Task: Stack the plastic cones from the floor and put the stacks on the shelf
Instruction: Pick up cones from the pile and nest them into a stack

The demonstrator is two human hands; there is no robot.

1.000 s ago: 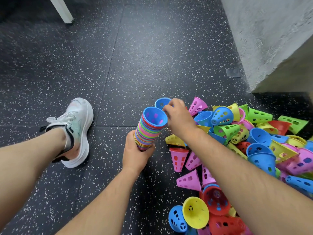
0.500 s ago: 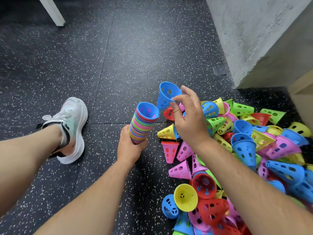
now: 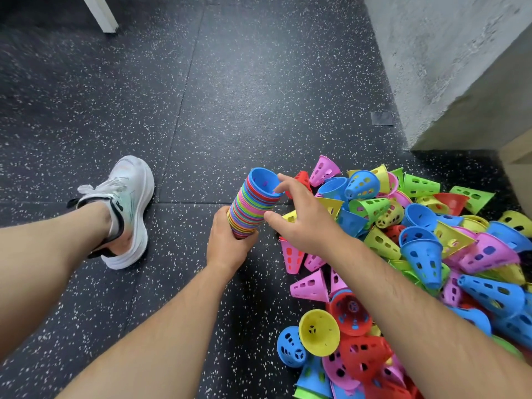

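This is looking like a gym or a sports room. A black rubber floor point(image 3: 259, 82) with little white specks is covering the ground in big squares, and a heap of bright plastic cones point(image 3: 417, 226) with holes is lying on it. A person is wearing a white running shoe point(image 3: 126, 203), and a rough grey wall point(image 3: 446, 53) is standing at the side.

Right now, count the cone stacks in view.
1: the multicoloured stack, gripped at its base by the left hand, just left of the loose cone pile. Nested cones inside that pile may be hidden.
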